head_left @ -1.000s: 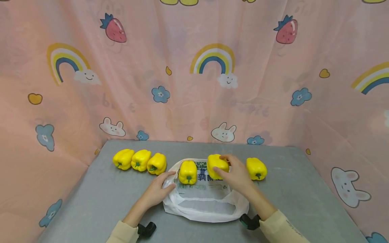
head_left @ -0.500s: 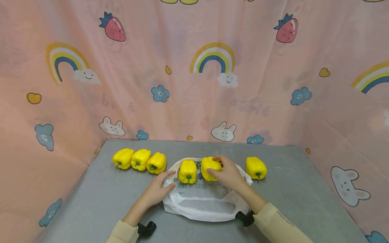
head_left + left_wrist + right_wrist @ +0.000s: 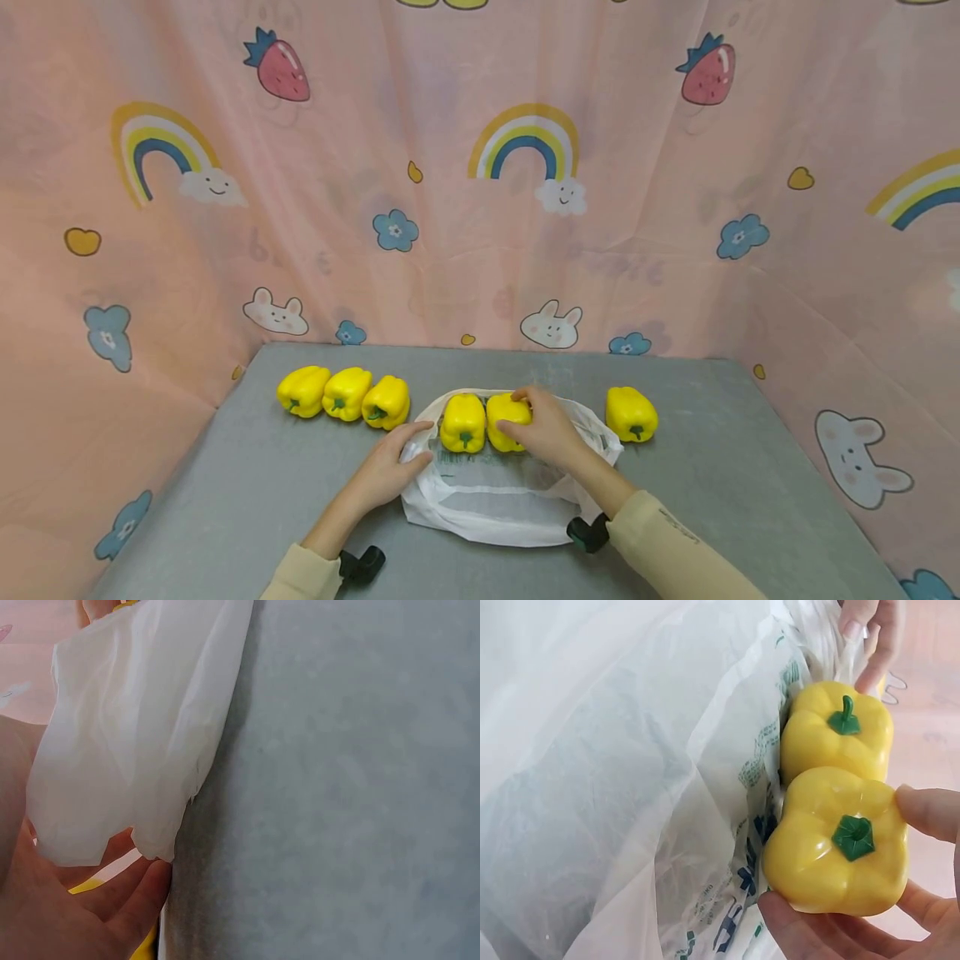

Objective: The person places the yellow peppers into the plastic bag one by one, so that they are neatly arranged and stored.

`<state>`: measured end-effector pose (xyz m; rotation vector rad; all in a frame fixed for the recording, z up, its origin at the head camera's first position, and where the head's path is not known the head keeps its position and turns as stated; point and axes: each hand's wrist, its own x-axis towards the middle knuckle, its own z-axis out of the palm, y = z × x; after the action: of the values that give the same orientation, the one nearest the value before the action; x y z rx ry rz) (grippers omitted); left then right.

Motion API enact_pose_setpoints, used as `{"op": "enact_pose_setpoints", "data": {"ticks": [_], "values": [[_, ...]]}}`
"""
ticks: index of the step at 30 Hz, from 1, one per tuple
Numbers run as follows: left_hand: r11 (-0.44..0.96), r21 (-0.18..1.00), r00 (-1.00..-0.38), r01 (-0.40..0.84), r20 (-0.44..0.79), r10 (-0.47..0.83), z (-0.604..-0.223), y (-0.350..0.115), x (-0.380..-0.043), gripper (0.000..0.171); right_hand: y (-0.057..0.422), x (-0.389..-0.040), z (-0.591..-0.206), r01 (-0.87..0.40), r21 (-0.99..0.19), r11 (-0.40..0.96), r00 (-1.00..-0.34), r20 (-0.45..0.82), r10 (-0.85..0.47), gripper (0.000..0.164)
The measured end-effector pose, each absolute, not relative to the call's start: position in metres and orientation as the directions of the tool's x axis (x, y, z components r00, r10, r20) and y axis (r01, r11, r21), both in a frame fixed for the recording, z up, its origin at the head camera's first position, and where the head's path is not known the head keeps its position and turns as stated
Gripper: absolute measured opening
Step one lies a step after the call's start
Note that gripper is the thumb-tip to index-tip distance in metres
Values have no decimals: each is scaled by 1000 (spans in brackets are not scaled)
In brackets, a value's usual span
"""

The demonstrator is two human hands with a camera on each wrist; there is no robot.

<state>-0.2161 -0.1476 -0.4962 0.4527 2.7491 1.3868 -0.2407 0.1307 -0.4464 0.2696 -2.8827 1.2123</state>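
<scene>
A white plastic bag lies open on the grey table. My left hand holds the bag's left rim. My right hand grips a yellow bell pepper by its sides, stem facing me. It sits at the bag's far end, touching a second yellow pepper that lies on the bag. In the right wrist view, my left hand's fingertips show beyond that pepper.
Three more yellow peppers lie in a row to the left of the bag, and one lies to its right. A pink patterned curtain closes off the back and both sides of the table.
My right hand has carried its pepper leftwards and down until it touches the pepper on the bag. The left hand has stayed at the bag's rim.
</scene>
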Motion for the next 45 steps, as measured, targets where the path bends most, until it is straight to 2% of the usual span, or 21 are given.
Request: {"op": "enact_pose_setpoints", "data": {"ticks": [6,14,20,29,45], "values": [[566,789,-958,241,99,270,-496,-147,-216,46,128,-242,-450,-165,-702,693,-983,61,-172,50],[570,788,-959,233,91,267,-496,-147,-215,47,124,-243,-451,-110,-689,716,-989,1,-150,54],[571,788,-960,232,92,264,-495,-146,-215,47,127,-241,-449,-132,-695,707,-985,13,-171,54],[550,797,-956,247,108,273,-496,-147,-215,46,141,-234,-429,-135,-667,733,-983,-4,-185,53],[553,800,-959,234,96,267,-495,-146,-215,46,171,-224,-394,-203,-673,711,-978,109,-176,41]]}}
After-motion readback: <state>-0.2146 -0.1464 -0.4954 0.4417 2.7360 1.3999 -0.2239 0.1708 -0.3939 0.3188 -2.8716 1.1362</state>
